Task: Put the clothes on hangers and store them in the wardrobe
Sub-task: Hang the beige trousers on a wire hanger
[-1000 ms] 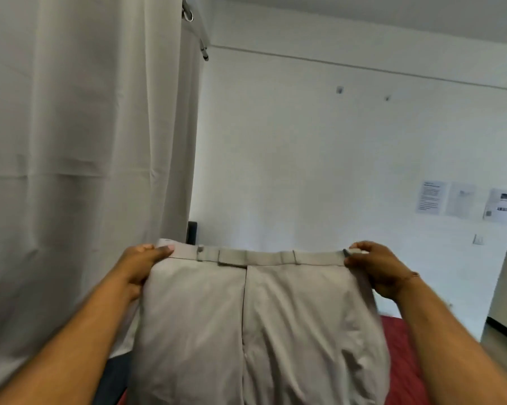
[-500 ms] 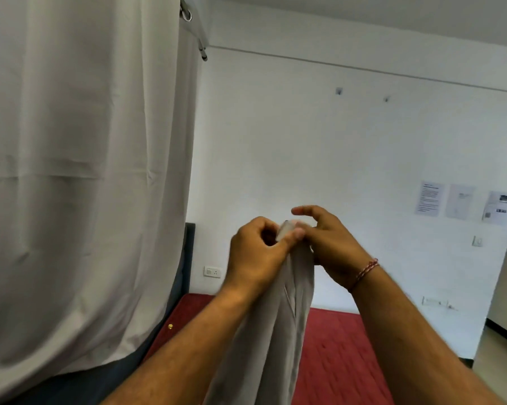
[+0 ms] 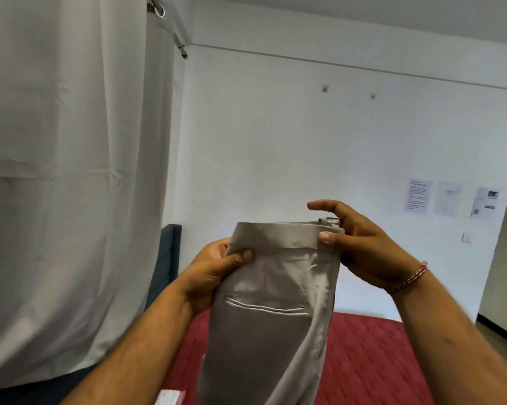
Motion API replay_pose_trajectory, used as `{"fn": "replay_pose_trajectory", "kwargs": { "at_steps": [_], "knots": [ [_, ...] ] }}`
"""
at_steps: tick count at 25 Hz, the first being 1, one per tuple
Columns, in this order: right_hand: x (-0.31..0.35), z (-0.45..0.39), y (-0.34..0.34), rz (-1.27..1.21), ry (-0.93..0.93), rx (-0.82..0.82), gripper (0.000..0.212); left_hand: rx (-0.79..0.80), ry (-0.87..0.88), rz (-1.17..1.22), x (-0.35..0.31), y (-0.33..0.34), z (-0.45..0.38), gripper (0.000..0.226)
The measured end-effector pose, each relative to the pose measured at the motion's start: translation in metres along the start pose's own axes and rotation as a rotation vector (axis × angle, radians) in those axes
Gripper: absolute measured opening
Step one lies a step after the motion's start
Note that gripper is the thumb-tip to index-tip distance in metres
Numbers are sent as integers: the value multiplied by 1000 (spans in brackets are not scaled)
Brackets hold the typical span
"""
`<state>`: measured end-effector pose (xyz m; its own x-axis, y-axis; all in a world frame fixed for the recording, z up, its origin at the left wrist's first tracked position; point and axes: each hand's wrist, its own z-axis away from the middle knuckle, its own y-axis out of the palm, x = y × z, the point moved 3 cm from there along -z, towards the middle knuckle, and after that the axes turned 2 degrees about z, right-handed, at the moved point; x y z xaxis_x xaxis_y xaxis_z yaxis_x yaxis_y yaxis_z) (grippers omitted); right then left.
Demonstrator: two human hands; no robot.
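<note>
Since a moment ago the hands have spread apart along the folded waistband of the beige trousers (image 3: 272, 311), left hand (image 3: 214, 270) pinching its left end, right hand (image 3: 360, 247) pinching its right, above the red bed (image 3: 372, 361).

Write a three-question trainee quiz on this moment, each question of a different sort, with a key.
1. True or false: the trousers already hang on a hanger.
2. Which part of the trousers does the left hand grip? A) a leg hem B) the waistband's left end C) the back pocket
3. Fill in: below the trousers lies a ___ bedcover.

Key
1. False; no hanger is in view, and both hands hold them up.
2. B; the right hand pinches the other end.
3. Red.
</note>
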<state>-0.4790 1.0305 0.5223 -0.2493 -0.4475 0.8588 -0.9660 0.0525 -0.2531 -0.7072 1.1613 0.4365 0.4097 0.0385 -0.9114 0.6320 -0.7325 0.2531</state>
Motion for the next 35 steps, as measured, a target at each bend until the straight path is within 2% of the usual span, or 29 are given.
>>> {"fn": "replay_pose_trajectory", "kwargs": {
  "at_steps": [2,4,6,8,10,12,14,16,18,20,22,24,26,29,31,35],
  "knots": [
    [-3,10,-37,284,-20,8,48,-53,9,28,-2,23,-9,43],
    [-1,19,-68,700,-23,-40,41,-55,11,19,-2,49,-14,49],
    [5,33,-86,852,26,-45,37,-88,76,-53,0,72,-17,56],
    [16,50,-104,746,6,-36,40,-146,248,-80,-3,87,-19,47],
    [30,68,-119,538,-84,-68,35,-134,402,-9,-8,101,-21,47],
    [34,76,-130,275,-223,-185,30,-102,409,82,-11,113,-29,52],
    [21,72,-142,11,-281,-303,38,-93,317,146,-6,121,-48,58],
    [-6,54,-162,-93,-175,-344,41,-79,226,168,3,124,-74,51],
    [-49,28,-192,95,79,-338,31,-200,130,-45,24,113,-112,12],
    [-100,6,-219,260,343,-359,19,-289,-29,-424,57,96,-155,28],
    [-141,-13,-233,263,456,-443,10,-278,-170,-538,80,98,-193,15],
    [-154,-28,-244,249,368,-592,17,-315,-140,-558,83,106,-229,9],
    [-138,-40,-255,219,170,-697,28,-358,25,-601,61,124,-259,25],
    [-88,-47,-276,121,-96,-743,32,-363,297,-685,12,154,-281,30],
    [-54,-45,-287,170,-239,-754,33,-326,438,-709,-13,167,-287,29],
    [-37,-24,-297,240,-328,-797,34,-260,611,-790,-17,180,-272,31]
  ]
}}
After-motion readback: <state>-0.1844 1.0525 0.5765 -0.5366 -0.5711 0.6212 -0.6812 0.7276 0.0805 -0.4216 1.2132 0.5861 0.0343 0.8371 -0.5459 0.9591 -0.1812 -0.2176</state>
